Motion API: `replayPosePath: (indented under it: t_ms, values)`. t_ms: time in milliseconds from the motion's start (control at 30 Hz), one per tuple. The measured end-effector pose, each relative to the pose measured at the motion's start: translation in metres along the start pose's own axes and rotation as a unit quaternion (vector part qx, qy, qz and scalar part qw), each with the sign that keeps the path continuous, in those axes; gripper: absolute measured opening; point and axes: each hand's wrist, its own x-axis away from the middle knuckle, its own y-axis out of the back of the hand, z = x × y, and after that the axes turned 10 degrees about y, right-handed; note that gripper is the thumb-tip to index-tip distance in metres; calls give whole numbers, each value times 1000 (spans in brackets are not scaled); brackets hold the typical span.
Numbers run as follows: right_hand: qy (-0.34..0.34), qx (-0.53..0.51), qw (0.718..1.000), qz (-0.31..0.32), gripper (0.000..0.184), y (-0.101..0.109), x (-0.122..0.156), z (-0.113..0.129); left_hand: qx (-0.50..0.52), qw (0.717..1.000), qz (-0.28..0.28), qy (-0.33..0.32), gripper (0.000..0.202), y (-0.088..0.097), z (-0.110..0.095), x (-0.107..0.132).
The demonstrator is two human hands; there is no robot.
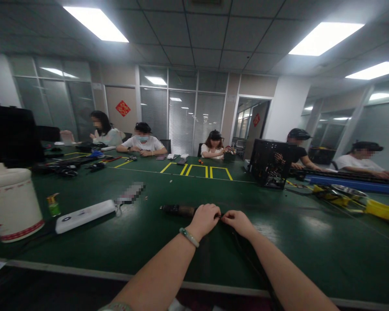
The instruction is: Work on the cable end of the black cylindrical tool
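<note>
A dark, slim electric screwdriver-like tool (184, 211) lies on the green table, its narrow tip pointing left. My left hand (207, 219) is closed over its right end, which the hand hides; a green bracelet circles that wrist. Close beside it, my right hand (238, 222) is pinched on a thin dark cord (246, 252) at the tool's end. The fingertips of both hands almost meet. From there the cord runs down toward the table's front edge, partly behind my right forearm. Exactly how cord and tool join is too dark to make out.
Left of my hands are a white power strip (86, 217), a blurred-out phone-like item (131, 193), a small green bottle (53, 204) and a large white lidded cup (14, 207). A black computer case (267, 164) stands back right, near yellow items (343, 198). Several people sit across.
</note>
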Motion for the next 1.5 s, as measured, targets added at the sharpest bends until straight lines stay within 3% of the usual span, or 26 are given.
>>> replayPosePath:
  t_ms: [1500]
  values:
    - [10, 13, 1000, -3, 23, 2, 1, 6, 8, 999, -30, -21, 8, 2, 0, 1]
